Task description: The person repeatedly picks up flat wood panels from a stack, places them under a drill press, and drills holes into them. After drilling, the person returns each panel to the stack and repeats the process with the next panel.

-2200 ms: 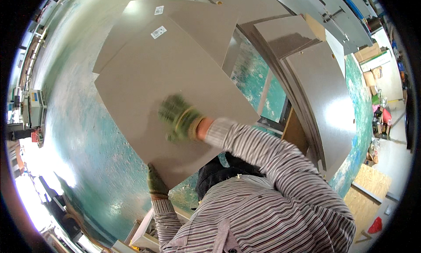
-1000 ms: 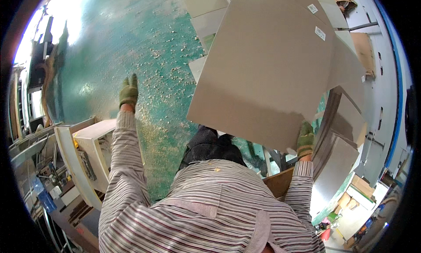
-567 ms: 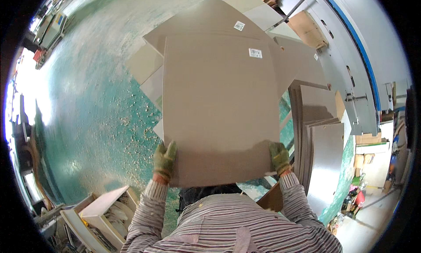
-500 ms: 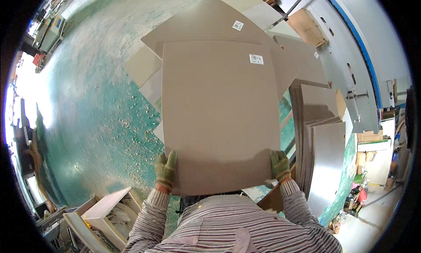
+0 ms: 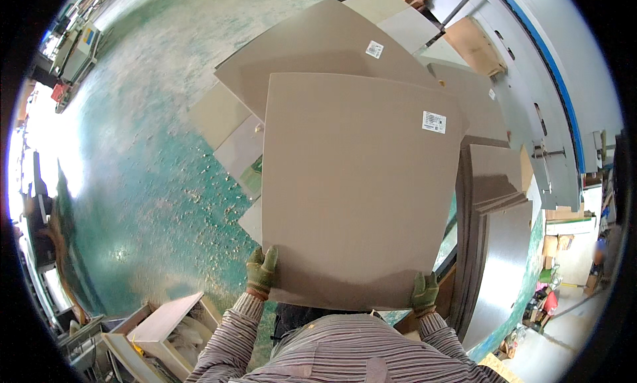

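Two-handed grip (image 5: 261, 271) on brown panel (image 5: 358, 191), stacked boards (image 5: 499, 263) beside

Front panel (image 5: 358, 191) before a rear panel (image 5: 312, 45), stacked boards (image 5: 497, 263) at right, box (image 5: 164, 322) at lower left
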`<state>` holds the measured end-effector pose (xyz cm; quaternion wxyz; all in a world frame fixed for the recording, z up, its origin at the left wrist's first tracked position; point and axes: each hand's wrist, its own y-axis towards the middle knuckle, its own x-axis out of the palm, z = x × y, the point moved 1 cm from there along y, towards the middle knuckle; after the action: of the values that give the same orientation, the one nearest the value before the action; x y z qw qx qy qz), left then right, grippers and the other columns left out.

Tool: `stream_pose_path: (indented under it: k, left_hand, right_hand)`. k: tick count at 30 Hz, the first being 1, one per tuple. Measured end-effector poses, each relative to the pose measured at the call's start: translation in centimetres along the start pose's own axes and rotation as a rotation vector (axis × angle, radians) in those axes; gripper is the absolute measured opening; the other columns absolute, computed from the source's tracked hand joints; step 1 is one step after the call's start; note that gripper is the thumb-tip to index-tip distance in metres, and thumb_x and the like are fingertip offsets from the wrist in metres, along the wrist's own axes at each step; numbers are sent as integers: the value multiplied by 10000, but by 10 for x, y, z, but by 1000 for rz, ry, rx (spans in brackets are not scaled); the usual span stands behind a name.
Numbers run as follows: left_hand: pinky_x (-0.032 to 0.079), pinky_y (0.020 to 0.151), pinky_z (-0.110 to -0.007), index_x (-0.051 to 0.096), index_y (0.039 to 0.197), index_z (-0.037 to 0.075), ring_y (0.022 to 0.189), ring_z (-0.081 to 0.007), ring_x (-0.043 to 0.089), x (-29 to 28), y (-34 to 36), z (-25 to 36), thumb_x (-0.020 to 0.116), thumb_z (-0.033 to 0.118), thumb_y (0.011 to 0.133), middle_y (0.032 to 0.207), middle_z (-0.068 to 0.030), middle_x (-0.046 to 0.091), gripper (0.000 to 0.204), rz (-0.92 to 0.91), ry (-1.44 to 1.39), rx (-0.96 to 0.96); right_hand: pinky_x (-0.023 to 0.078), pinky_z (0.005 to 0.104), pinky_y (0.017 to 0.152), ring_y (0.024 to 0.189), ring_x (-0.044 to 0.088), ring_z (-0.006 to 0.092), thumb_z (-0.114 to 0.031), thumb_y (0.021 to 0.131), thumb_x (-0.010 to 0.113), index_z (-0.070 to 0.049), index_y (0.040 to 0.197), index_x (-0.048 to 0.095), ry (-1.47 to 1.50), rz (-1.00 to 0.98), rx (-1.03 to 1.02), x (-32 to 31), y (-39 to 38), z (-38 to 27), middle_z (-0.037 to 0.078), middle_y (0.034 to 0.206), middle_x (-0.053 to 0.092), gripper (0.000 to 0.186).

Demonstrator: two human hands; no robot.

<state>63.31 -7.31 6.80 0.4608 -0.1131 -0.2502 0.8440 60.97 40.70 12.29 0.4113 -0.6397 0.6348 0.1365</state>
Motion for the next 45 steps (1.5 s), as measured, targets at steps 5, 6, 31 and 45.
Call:
stream_pose_path:
  k: [5,6,31,45]
  left_hand:
    - [501,700,-242,632,1118,-4,847,-106,618,6,16,9,686,162,959,980,-20,665,236,-63,-130,-78]
    - [510,723,-240,627,1151,-7,876,-114,628,8,21,13,688,153,957,1021,-31,669,259,-79,-141,-78]
    - [343,600,-280,636,793,105,698,-66,417,32,66,49,588,508,982,722,74,457,448,132,-265,134]
    - [501,719,-301,701,1090,8,826,-136,593,-68,-66,56,611,493,977,953,-19,667,506,320,-568,330]
  right_hand:
    - [518,392,718,778,661,283,-151,998,555,38,1154,551,-95,167,-234,3,-5,-17,141,883,685,246]
    - [518,391,725,794,660,281,-153,995,559,36,1153,553,-38,154,-176,2,-7,-20,150,907,686,246]
    - [473,303,680,790,574,121,-269,987,634,16,1056,692,494,270,-5,-10,-74,-66,30,909,678,300]
    - [311,296,542,622,361,59,-297,1032,554,-34,802,622,548,60,-340,-31,-91,-103,-51,671,487,356]
